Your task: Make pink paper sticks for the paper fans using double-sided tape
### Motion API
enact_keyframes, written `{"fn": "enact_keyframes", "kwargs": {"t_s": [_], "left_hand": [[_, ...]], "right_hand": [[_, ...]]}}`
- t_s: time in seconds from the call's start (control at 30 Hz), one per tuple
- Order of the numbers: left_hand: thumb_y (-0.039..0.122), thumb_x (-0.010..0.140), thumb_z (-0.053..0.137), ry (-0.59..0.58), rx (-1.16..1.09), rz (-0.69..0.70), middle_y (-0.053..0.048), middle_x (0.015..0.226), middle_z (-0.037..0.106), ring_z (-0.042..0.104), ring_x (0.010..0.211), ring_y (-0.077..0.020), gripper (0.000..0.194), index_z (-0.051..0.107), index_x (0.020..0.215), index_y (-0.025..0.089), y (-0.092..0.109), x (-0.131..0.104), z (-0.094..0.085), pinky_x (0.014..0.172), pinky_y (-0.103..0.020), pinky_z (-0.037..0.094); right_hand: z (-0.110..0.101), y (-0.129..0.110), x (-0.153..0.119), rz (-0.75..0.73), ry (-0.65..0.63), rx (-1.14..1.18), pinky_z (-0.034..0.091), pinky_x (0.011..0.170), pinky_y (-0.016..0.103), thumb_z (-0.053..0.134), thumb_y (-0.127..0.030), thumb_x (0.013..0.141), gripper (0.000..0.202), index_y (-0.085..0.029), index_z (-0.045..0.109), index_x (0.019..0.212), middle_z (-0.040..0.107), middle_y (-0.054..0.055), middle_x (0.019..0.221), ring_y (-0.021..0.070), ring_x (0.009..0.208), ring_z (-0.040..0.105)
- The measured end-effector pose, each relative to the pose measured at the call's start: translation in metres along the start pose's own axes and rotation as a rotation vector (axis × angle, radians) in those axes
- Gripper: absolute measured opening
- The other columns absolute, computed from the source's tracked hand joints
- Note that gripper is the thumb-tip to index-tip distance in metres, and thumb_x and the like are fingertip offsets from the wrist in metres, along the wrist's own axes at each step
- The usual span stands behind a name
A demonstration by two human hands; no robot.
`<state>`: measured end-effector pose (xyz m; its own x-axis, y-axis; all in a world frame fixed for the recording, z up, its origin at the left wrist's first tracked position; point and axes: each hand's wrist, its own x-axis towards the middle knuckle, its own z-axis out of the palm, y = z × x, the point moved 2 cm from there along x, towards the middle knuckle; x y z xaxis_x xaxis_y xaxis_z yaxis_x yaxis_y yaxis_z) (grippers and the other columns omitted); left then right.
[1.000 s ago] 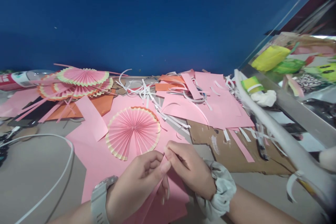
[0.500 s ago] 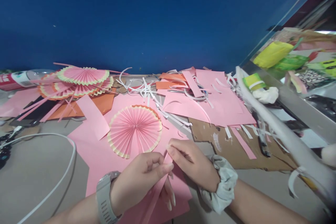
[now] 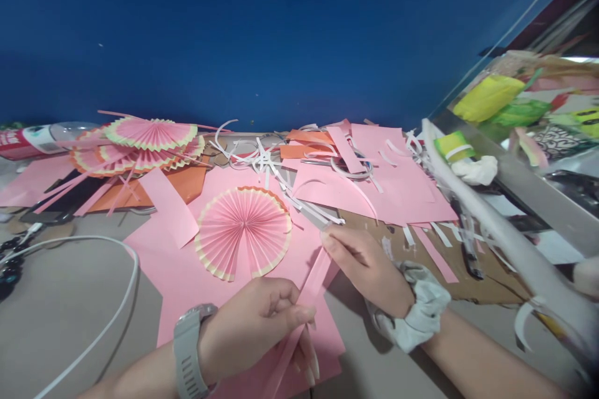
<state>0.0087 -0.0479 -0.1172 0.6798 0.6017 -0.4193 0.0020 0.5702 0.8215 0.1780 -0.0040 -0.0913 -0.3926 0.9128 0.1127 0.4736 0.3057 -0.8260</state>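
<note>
The hands (image 3: 332,271) partly hide a pink strip (image 3: 315,274), its lower end blurred.

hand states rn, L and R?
Left hand: closed, pinching the pink paper strip partway along.
Right hand: closed, fingers pinching the strip's upper end.

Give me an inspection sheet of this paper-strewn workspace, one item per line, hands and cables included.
Surface: grey tabletop, partly covered by cardboard and a large pink sheet.
Work things: pink paper strip in both hands; pleated rosette on the pink sheet.
Clutter: white offcuts, orange paper, crumpled white tissue.
Hands: left pinches the strip's middle stretch; right its upper end.
Cables: white cable looping at left.
Surroundings: blue panel behind; bottle far left.
</note>
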Motion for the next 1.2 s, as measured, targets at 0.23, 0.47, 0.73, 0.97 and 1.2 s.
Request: {"fn": "enact_keyframes", "kwargs": {"t_s": [0.23,0.47,0.73,0.97,1.2], "left_hand": [[0.034,0.087,0.051,-0.027,-0.037,-0.013,-0.002,0.057,0.067,0.064,0.052,-0.0130,0.026,0.041,0.069,0.018,-0.003,0.001,0.001,0.050,-0.021,0.045],[0.032,0.088,0.050,-0.065,-0.084,-0.014,0.003,0.045,0.057,0.065,0.050,-0.0119,0.025,0.043,0.070,0.017,-0.009,0.001,0.004,0.048,-0.018,0.047],[0.034,0.087,0.052,-0.029,-0.015,-0.025,-0.005,0.061,0.067,0.067,0.056,-0.0129,0.029,0.042,0.066,0.016,-0.004,-0.004,0.006,0.053,-0.021,0.050],[0.033,0.088,0.050,0.011,0.047,-0.013,-0.006,0.064,0.069,0.067,0.059,-0.0133,0.025,0.042,0.071,0.017,0.003,-0.004,0.004,0.056,-0.023,0.051],[0.033,0.085,0.054,-0.022,0.016,-0.011,-0.006,0.067,0.069,0.067,0.062,-0.0146,0.025,0.040,0.071,0.018,0.017,-0.003,0.003,0.058,-0.026,0.051]], "right_hand": [[-0.011,0.005,0.002,0.022,0.036,-0.029,0.027,0.053,0.026,0.034,-0.034,0.094,0.035,-0.020,0.027,0.063,0.029,-0.004,0.059,0.0105,0.055,0.030],[-0.024,0.012,0.003,0.079,0.140,0.000,0.028,0.050,0.025,0.036,-0.038,0.093,0.036,-0.020,0.031,0.062,0.028,-0.004,0.059,0.0101,0.053,0.030],[-0.035,0.020,0.005,0.145,0.229,0.146,0.029,0.050,0.026,0.039,-0.042,0.092,0.035,-0.021,0.034,0.064,0.029,-0.003,0.060,0.0111,0.053,0.031],[-0.039,0.023,0.007,0.143,0.258,0.135,0.027,0.050,0.026,0.039,-0.043,0.091,0.036,-0.021,0.036,0.064,0.027,-0.003,0.062,0.0117,0.055,0.028],[-0.042,0.023,0.011,0.101,0.351,0.275,0.029,0.050,0.027,0.042,-0.043,0.090,0.034,-0.022,0.037,0.064,0.029,-0.003,0.063,0.0116,0.054,0.030]]}}
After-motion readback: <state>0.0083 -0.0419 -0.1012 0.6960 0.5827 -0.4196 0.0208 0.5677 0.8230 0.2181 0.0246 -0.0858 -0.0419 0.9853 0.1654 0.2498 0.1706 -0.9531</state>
